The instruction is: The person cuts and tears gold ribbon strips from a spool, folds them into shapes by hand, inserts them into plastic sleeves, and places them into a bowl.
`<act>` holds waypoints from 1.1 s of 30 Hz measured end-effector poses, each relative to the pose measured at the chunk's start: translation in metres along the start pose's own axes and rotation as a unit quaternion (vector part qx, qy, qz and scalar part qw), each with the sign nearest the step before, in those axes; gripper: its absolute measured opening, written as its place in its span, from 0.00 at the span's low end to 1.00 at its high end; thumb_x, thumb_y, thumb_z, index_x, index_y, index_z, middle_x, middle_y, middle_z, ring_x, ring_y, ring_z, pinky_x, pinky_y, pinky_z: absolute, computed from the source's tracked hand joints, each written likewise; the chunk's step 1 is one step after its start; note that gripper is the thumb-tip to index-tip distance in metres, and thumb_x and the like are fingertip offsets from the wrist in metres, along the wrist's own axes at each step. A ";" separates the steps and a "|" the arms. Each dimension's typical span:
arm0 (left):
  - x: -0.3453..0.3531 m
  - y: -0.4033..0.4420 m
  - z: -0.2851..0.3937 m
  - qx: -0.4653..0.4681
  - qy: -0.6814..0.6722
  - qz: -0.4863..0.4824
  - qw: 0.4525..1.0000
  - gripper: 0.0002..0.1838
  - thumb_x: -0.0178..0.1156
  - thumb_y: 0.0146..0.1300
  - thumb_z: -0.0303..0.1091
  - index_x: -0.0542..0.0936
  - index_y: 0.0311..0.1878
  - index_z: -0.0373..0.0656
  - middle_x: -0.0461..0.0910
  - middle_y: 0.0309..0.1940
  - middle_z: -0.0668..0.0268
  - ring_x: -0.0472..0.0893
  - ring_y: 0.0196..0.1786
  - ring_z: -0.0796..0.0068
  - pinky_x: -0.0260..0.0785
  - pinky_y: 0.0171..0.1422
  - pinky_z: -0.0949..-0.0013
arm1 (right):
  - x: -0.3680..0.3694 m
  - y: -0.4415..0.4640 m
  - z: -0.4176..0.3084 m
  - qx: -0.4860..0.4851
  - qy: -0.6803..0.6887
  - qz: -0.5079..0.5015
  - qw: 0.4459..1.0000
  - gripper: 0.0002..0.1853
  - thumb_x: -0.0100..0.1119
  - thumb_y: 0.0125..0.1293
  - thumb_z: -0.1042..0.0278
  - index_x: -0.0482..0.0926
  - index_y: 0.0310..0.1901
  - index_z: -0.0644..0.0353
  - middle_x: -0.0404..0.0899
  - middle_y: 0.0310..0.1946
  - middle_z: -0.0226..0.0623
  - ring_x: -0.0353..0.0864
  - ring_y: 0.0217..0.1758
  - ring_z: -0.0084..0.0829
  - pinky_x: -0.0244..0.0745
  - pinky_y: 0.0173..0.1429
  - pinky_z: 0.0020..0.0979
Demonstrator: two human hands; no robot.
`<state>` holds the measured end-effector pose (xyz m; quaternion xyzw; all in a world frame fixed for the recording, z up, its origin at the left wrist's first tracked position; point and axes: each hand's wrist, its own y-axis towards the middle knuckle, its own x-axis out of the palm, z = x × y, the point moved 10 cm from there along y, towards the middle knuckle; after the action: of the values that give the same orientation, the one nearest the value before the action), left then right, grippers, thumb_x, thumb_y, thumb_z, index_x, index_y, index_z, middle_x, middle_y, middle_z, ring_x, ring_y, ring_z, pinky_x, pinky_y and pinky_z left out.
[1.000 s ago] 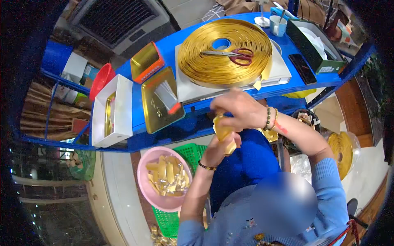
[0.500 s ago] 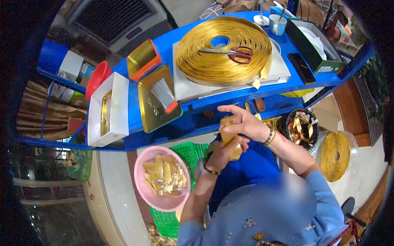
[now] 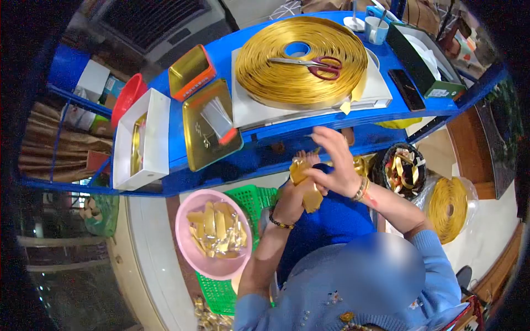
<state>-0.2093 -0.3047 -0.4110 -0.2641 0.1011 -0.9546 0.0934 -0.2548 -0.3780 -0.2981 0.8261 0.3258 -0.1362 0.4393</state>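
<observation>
My left hand [image 3: 291, 203] is closed around a folded piece of gold ribbon [image 3: 311, 201], whose shiny end sticks out above the fingers and whose flat end hangs below. Close on its right, my right hand [image 3: 341, 172] has its fingers apart, with the thumb at the ribbon's edge and the index finger raised away. A faint thin glint shows by the raised fingertips, too small to name. Down to the left, a pink basin [image 3: 183, 237] holds many cut gold ribbon pieces [image 3: 218, 227].
A blue table [image 3: 265, 122] carries a big gold ribbon roll [image 3: 259, 71], red-handled scissors [image 3: 324, 68], a gold tin lid [image 3: 197, 150], an orange tin [image 3: 193, 83], a white box [image 3: 157, 144] and a phone [image 3: 406, 90]. Below stand a green crate [image 3: 256, 201], a black basket [image 3: 381, 175] and another roll [image 3: 446, 209].
My right hand has lifted slightly up and right, its fingers rising. The ribbon in my left hand shows more of its upper end. The view has shifted a little.
</observation>
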 end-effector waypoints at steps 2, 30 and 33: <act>-0.011 -0.001 0.014 0.122 0.180 0.060 0.974 0.11 0.49 0.63 0.32 0.72 0.46 0.38 0.76 0.34 0.64 0.78 0.37 0.76 0.70 0.45 0.74 | -0.004 -0.012 -0.019 -0.117 -0.049 -0.006 0.992 0.31 0.65 0.43 0.66 0.71 0.55 0.52 0.65 0.57 0.48 0.64 0.61 0.48 0.59 0.60 0.49; -0.014 0.000 -0.016 -0.027 0.148 0.066 0.986 0.10 0.54 0.60 0.37 0.76 0.36 0.40 0.76 0.27 0.66 0.77 0.32 0.74 0.69 0.39 0.72 | 0.051 -0.006 -0.015 -0.180 -0.011 -0.291 0.940 0.24 0.64 0.46 0.64 0.74 0.47 0.58 0.61 0.59 0.47 0.57 0.66 0.45 0.59 0.61 0.44; -0.006 0.000 -0.008 0.015 0.143 0.061 0.988 0.11 0.53 0.62 0.38 0.77 0.35 0.40 0.76 0.26 0.67 0.75 0.30 0.75 0.68 0.38 0.72 | 0.052 -0.011 -0.019 -0.198 -0.023 -0.300 0.933 0.29 0.65 0.46 0.62 0.71 0.53 0.57 0.61 0.60 0.46 0.57 0.66 0.45 0.58 0.61 0.44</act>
<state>-0.2081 -0.3022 -0.4206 -0.1167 0.1152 -0.9765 0.1395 -0.2237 -0.3360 -0.3205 0.5824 0.5685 -0.2136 0.5404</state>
